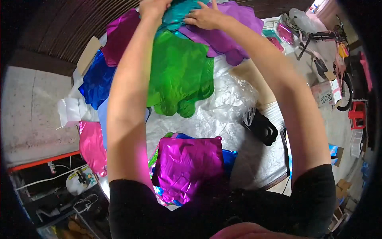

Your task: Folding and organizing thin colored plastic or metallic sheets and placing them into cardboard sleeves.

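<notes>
Both my arms reach to the far end of the table. My left hand (154,8) is at the top edge of the view, its fingers curled together at the left side of a teal foil balloon (178,16), partly cut off. My right hand (203,16) rests with fingers spread at the teal foil's right edge. Beneath and beside it lie flat purple foil balloons (238,24). Closer to me is a stack of flat green foil balloons (179,71). A magenta foil stack (191,165) lies right in front of my body, with blue foil showing under it.
Dark magenta (121,38), blue (97,79) and pink (92,145) foil piles line the left side. Clear plastic wrap (234,97) and a black object (262,129) lie on the right. Beyond the table stand a bicycle (340,71), a carton (326,93) and a red stool (357,114).
</notes>
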### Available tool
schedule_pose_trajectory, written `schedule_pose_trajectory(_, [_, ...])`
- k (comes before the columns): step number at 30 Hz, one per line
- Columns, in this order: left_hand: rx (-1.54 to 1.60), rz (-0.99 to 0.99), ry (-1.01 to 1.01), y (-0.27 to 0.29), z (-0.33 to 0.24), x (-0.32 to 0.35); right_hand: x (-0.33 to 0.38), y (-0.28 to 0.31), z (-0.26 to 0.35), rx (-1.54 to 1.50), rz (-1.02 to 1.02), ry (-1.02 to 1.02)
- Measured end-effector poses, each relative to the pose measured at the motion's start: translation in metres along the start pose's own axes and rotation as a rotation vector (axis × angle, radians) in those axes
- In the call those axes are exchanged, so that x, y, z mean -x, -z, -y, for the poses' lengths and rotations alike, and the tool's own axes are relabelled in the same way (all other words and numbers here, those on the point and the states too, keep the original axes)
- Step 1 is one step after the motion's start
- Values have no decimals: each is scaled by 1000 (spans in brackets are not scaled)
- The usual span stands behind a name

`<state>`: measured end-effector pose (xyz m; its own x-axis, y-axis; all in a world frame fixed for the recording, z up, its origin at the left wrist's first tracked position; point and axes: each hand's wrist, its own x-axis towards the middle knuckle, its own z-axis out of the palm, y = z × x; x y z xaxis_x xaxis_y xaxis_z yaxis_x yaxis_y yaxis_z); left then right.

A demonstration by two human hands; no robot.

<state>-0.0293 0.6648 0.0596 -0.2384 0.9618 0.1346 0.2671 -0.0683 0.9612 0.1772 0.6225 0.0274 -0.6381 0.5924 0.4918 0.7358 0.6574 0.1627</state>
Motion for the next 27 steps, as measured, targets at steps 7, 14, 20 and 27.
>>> schedule_pose_trajectory(7, [-30,-240,-411,93,-142,11,-19,-7,-21,-212,473,-223])
schedule_pose_trajectory(14, [-211,-300,-509,199,-187,119,-26,13,-7,-151,593,-211])
schedule_pose_trajectory(20, [-15,-168,-463,166,-177,276,21,102,14,-1840,470,-437])
schedule_pose_trajectory(27, [-217,127,-645,157,-96,438,144,261,129,-2473,763,-685])
